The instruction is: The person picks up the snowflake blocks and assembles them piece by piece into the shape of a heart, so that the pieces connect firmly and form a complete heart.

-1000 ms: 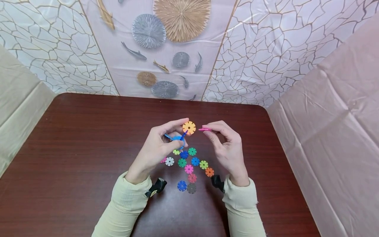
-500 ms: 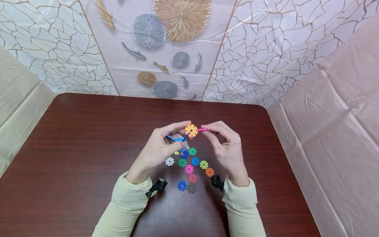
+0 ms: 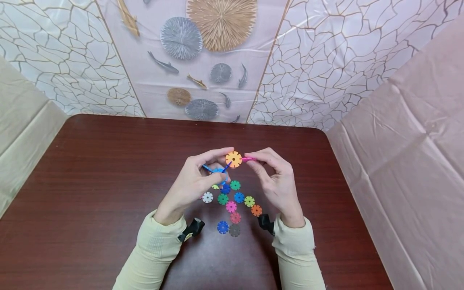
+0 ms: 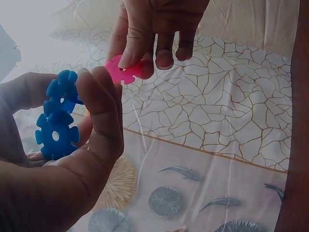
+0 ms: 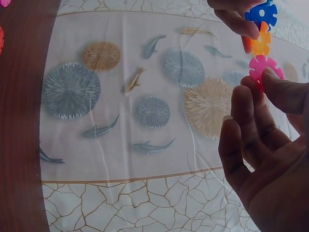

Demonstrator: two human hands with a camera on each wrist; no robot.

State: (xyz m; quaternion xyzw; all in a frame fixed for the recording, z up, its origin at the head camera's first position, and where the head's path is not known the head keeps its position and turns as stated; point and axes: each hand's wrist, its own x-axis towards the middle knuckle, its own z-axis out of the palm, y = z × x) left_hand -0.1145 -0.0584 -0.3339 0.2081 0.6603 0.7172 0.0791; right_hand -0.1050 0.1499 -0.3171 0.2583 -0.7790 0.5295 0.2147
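Observation:
Above the tabletop, my left hand grips a small cluster of joined plastic notched discs. In it are blue discs linked edge to edge and an orange disc at the far end. A pink notched disc is pinched between the thumb and fingers of my right hand. Its edge meets the right side of the orange disc, roughly at right angles to it; how deep the notches interlock cannot be told. My left fingers hide part of the blue cluster in the head view.
Several loose notched discs lie flat on the dark wooden table below my hands, among them a white disc, a green disc, an orange-red disc and a grey disc. Patterned cloth hangs behind the table.
The left hand's cluster has shifted slightly right, closing the gap between the orange disc and the pink disc. Over the last half second, both hands have barely moved.

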